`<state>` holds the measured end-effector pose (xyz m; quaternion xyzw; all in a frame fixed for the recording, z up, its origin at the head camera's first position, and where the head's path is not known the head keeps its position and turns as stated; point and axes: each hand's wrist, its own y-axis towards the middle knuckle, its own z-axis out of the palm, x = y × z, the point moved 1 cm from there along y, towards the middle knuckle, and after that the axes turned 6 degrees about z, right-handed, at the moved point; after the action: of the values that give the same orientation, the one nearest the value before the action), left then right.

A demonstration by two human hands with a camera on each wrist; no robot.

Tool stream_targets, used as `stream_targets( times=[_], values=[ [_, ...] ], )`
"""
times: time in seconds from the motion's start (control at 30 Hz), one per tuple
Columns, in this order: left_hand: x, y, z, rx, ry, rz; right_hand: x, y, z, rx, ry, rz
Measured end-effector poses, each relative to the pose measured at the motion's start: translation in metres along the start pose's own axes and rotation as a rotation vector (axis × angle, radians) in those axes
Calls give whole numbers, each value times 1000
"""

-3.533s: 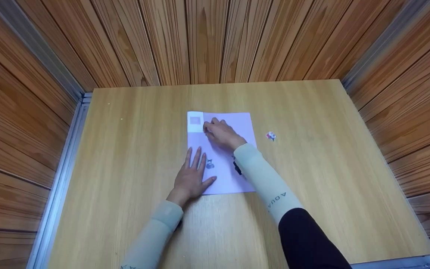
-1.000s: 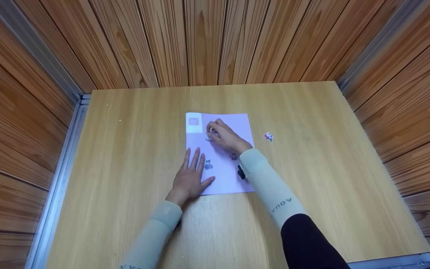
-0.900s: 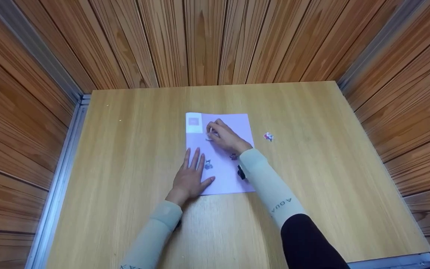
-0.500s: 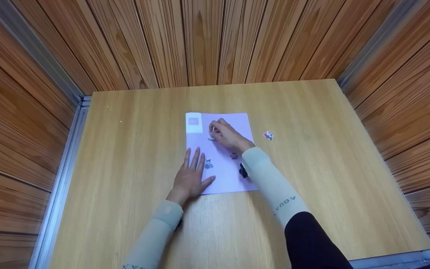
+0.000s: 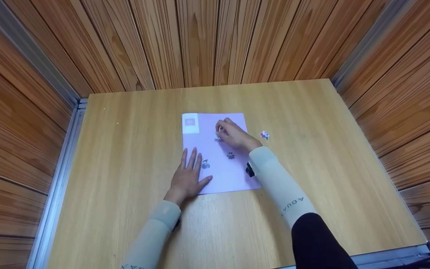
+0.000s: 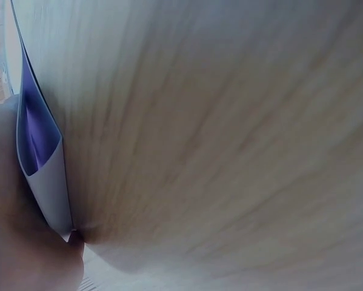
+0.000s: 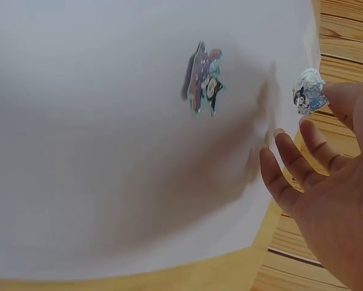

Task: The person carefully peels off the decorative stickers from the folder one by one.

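Your table is pale wood-grain laminate, smooth with a soft sheen — the lilac sheet on it is thin matt paper. The stickers look glossy. Your sleeves are soft knit cloth; the wall panels — ribbed, satin wood.

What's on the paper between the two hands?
In the head view, two small stickers lie on the lilac paper between the left hand and right hand.

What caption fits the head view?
Left hand presses flat on a lilac sheet while right hand pinches a small sticker above it.
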<state>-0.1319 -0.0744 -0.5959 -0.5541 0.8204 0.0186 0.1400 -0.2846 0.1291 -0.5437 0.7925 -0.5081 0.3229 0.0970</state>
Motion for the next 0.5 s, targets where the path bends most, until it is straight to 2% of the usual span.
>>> stream_targets(
  times=[0.3, 0.5],
  values=[
    [-3, -2, 1, -12, -24, 10, -15, -17, -13, -18, 9, 9],
    [-1, 0, 2, -13, -1, 6, -24, -33, -27, -28, 48, 20]
  ],
)
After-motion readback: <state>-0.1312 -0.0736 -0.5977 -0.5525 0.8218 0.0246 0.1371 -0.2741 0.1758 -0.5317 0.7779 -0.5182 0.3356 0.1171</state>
